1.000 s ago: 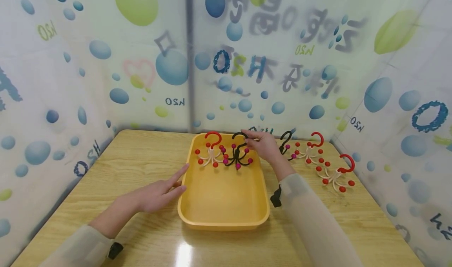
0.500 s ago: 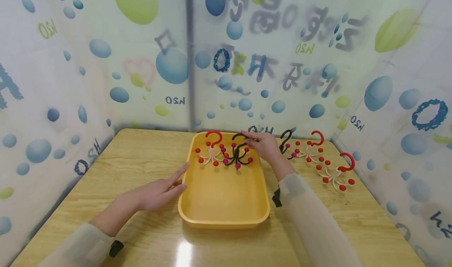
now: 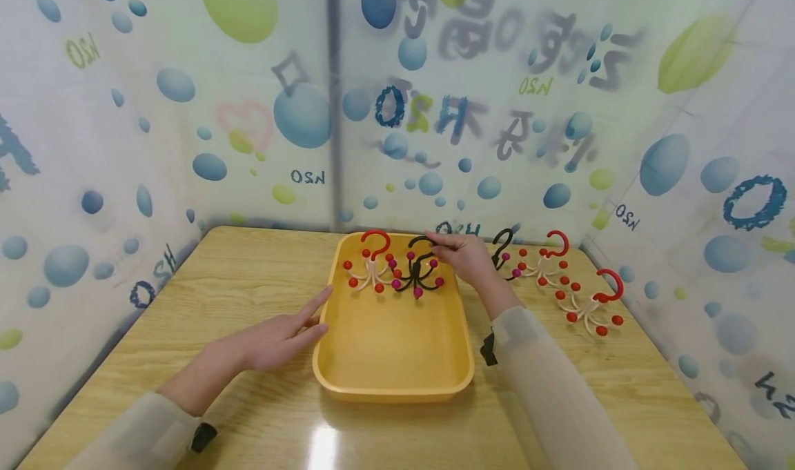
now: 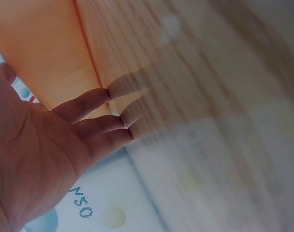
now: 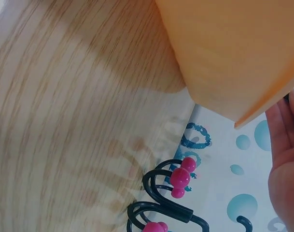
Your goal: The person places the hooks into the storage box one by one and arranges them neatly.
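Observation:
In the head view a yellow tray (image 3: 397, 346) lies on the table. A black multi-arm hanging hook (image 3: 417, 271) with pink ball tips is inside its far end. My right hand (image 3: 464, 256) pinches that hook's curved top over the tray's far right part. Left of it, a white multi-arm hanging hook (image 3: 372, 271) with a red top and red balls is also in the tray. My left hand (image 3: 273, 340) rests at the tray's left side, index finger and thumb straight against the rim. In the left wrist view, the other fingertips (image 4: 120, 121) reach down to the table beside the tray wall.
Right of the tray on the table (image 3: 248, 270) lie another black hook (image 3: 497, 259), partly behind my right hand, and two white hooks with red tops, one farther back (image 3: 543, 268) and one nearer (image 3: 590, 311). A patterned curtain (image 3: 261, 111) stands along the table's back and sides.

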A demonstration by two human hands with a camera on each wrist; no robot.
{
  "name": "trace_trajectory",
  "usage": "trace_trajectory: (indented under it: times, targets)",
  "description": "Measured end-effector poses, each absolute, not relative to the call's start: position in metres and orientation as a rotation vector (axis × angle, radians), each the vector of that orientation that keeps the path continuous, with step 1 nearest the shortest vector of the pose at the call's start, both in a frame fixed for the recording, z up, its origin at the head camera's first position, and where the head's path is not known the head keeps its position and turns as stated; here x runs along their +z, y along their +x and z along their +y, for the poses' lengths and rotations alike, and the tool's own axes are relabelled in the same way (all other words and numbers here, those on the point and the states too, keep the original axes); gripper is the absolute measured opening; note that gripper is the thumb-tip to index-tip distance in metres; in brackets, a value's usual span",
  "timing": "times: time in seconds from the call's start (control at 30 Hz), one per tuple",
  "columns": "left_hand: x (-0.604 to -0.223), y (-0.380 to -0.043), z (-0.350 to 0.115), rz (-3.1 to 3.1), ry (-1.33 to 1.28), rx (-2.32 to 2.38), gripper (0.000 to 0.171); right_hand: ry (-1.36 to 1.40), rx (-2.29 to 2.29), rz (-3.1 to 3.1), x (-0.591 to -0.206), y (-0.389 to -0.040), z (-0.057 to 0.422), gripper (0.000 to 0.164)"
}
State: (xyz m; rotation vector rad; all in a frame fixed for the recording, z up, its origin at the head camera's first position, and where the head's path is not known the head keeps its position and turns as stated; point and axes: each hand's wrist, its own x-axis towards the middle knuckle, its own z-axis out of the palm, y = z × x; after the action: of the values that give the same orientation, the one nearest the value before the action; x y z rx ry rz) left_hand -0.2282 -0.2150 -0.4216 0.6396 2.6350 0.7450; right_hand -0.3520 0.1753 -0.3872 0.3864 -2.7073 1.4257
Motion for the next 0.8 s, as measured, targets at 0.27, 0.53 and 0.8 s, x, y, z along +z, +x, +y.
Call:
trace_trajectory:
  times: [0.27,0.53,0.8]
  targets:
    - [-0.42,-0.228,-0.214,2.631,0.639,0.747,0.077,0.443,1.209,-2.745,-0.386,-0.348,0.178,0.043]
    - [-0.421,-0.227,-0.213,2.634,0.634,0.741,0.077,0.433,1.183,-2.739,-0.386,-0.343,0.183,0.061]
    - [-0.42,-0.227,-0.215,2.64,0.635,0.748,0.077,0.472,1.167,-2.669,-0.369,-0.328,0.195,0.05]
